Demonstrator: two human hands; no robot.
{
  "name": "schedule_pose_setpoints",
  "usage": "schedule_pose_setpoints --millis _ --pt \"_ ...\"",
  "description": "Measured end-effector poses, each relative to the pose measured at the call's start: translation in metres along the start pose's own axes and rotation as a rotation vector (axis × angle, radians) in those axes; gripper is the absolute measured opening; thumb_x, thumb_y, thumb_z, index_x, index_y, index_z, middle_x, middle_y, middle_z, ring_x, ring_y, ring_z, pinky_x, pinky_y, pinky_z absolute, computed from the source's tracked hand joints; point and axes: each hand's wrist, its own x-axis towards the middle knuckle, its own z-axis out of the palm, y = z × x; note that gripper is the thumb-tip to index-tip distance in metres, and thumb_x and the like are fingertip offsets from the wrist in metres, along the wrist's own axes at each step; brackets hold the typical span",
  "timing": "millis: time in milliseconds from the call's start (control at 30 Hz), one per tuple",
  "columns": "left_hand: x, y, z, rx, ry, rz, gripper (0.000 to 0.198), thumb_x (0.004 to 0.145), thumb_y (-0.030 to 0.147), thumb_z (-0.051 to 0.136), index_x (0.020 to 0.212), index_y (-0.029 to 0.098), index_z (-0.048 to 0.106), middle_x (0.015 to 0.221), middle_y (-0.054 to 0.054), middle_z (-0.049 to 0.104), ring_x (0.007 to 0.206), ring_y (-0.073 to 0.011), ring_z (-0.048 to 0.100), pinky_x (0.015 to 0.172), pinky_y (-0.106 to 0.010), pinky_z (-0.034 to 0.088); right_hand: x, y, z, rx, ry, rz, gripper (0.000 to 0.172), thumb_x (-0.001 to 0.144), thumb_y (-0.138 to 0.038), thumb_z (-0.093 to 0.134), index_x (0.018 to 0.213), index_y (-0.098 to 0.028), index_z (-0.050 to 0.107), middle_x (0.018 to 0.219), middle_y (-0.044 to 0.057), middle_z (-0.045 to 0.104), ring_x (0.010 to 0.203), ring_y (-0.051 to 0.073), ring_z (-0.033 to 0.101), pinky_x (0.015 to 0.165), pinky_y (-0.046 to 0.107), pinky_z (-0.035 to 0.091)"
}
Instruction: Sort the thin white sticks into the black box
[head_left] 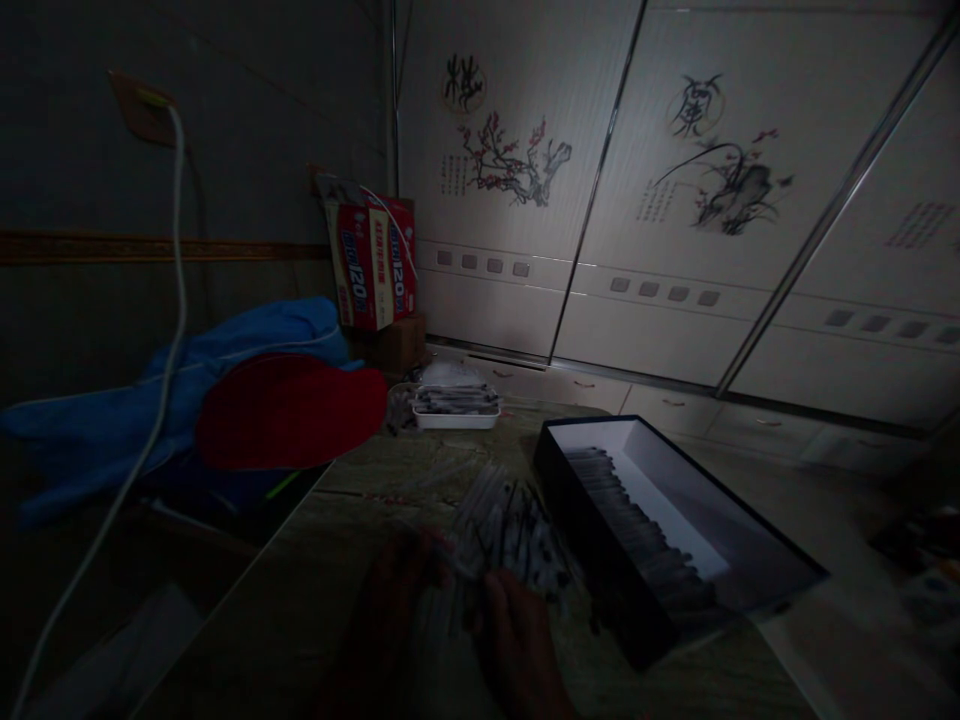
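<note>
In the dim light, my left hand [397, 590] is closed, fingertips pinching what looks like a slim clear pen [461, 565]. Its far end reaches my right hand [517, 640], whose thumb and fingers are also closed on it. Darkness blurs the finer detail there. Just beyond both hands, a loose pile of clear pens and tubes [510, 525], some with dark ends, lies on the table [322, 560]. To the right, an open dark box [637, 590] with a pale inside holds a row of similar pens [630, 510].
A white tray [456, 421] heaped with thin pieces stands at the table's far end. Left of the table are a red round cushion-like thing [289, 410] and blue cloth [247, 340]. A white cable [174, 340] hangs at left. Behind stand a red carton [375, 265] and sliding doors [510, 100].
</note>
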Motion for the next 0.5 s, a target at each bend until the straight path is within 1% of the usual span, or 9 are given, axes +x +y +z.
schedule_pose_setpoints --millis 100,167,267,367,433,500 --pt "0.0 0.0 -0.001 0.019 -0.001 0.0 0.032 0.078 0.048 0.054 0.072 0.02 0.067 0.057 0.0 0.064 0.061 -0.0194 0.06 0.066 -0.03 0.047 0.001 -0.005 -0.002 0.004 -0.084 -0.01 0.035 0.091 -0.042 0.04 0.069 -0.022 0.057 0.061 0.0 0.059 0.056 0.014 0.056 0.055 0.022 0.042" --pt "0.002 -0.003 -0.003 0.012 0.001 -0.016 0.033 0.077 0.049 0.055 0.074 0.019 0.068 0.06 -0.001 0.065 0.063 -0.0196 0.06 0.066 -0.03 0.047 0.004 -0.009 -0.004 -0.001 -0.098 0.007 0.03 0.091 -0.04 0.041 0.074 -0.021 0.055 0.064 -0.001 0.058 0.059 0.014 0.055 0.056 0.022 0.041" --pt "0.006 -0.007 -0.006 -0.037 0.068 -0.047 0.038 0.074 0.054 0.058 0.076 0.017 0.068 0.065 -0.002 0.066 0.066 -0.0192 0.06 0.065 -0.029 0.047 0.008 -0.009 -0.006 -0.032 -0.006 0.071 0.024 0.089 -0.04 0.045 0.084 -0.019 0.056 0.068 0.0 0.06 0.062 0.014 0.057 0.057 0.022 0.042" --pt "0.008 -0.007 -0.007 -0.115 0.106 -0.076 0.043 0.067 0.059 0.062 0.073 0.017 0.068 0.066 -0.002 0.067 0.063 -0.0188 0.06 0.061 -0.029 0.048 0.013 -0.001 -0.009 -0.065 0.078 0.124 0.022 0.086 -0.038 0.049 0.085 -0.018 0.058 0.07 0.002 0.063 0.064 0.016 0.059 0.059 0.023 0.044" --pt "0.008 -0.006 -0.006 -0.123 0.095 -0.074 0.045 0.065 0.062 0.062 0.071 0.017 0.068 0.065 -0.003 0.067 0.062 -0.019 0.061 0.06 -0.029 0.049 0.015 0.004 -0.01 -0.065 0.087 0.142 0.023 0.085 -0.038 0.051 0.084 -0.017 0.06 0.07 0.002 0.064 0.064 0.016 0.06 0.059 0.024 0.044" --pt "0.007 -0.006 -0.005 -0.105 0.09 -0.072 0.044 0.066 0.061 0.062 0.07 0.017 0.069 0.065 -0.003 0.067 0.063 -0.0191 0.061 0.061 -0.029 0.049 0.017 0.006 -0.011 -0.009 0.087 0.159 0.027 0.085 -0.039 0.051 0.091 -0.016 0.062 0.075 0.004 0.067 0.067 0.017 0.062 0.06 0.024 0.046"
